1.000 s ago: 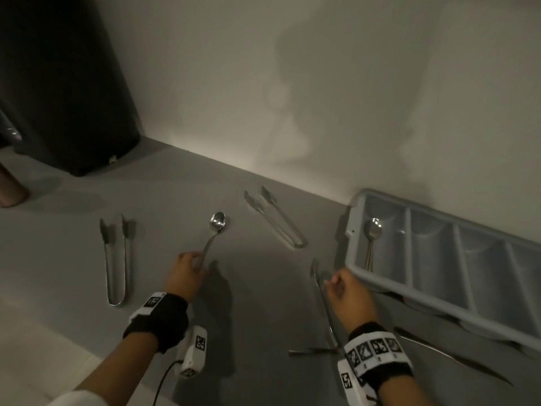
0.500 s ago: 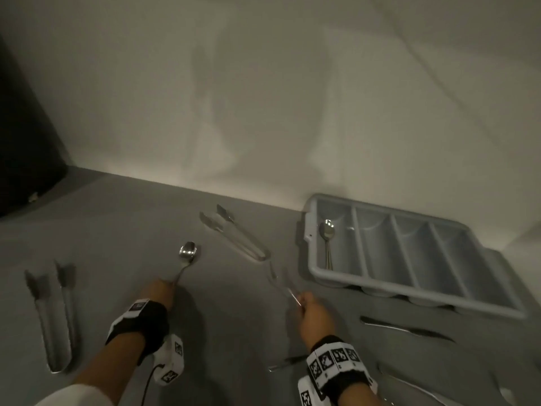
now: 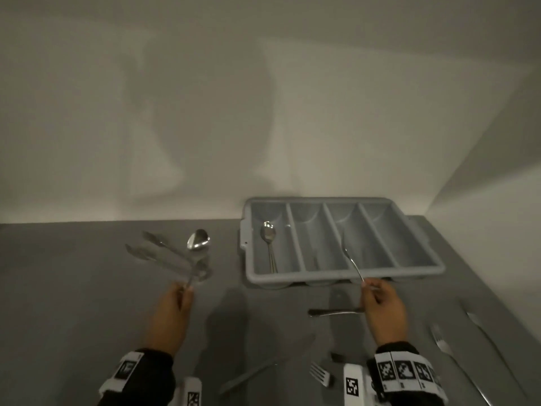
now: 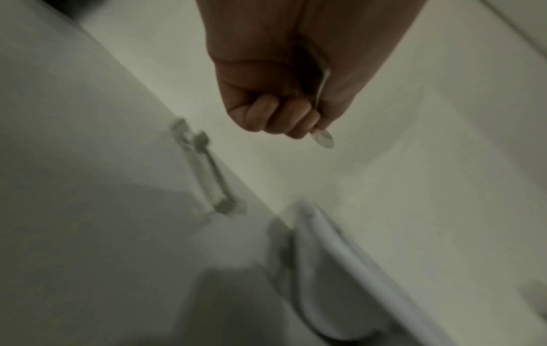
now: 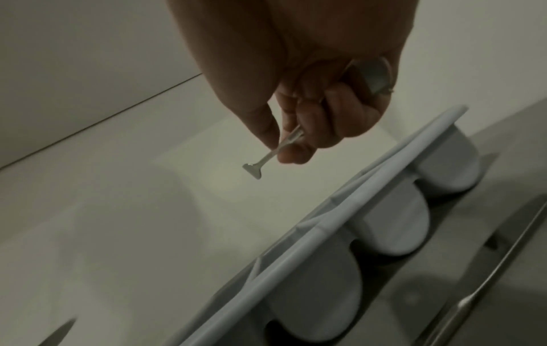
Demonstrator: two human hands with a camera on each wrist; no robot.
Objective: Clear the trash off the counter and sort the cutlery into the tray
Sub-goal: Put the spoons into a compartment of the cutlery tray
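We are looking at a grey four-compartment tray [image 3: 345,271] sitting by the wall, spoons [image 3: 270,240] lying in its leftmost slot. A spoon [image 3: 196,244] and a fork [image 3: 351,259] are hanging lifted above the counter, the fork over the tray.

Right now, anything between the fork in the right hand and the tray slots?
Nothing visible. The right hand holds the fork by its handle, tines already over the tray around the third slot. Only the leftmost slot shows spoons; the rest look bare.
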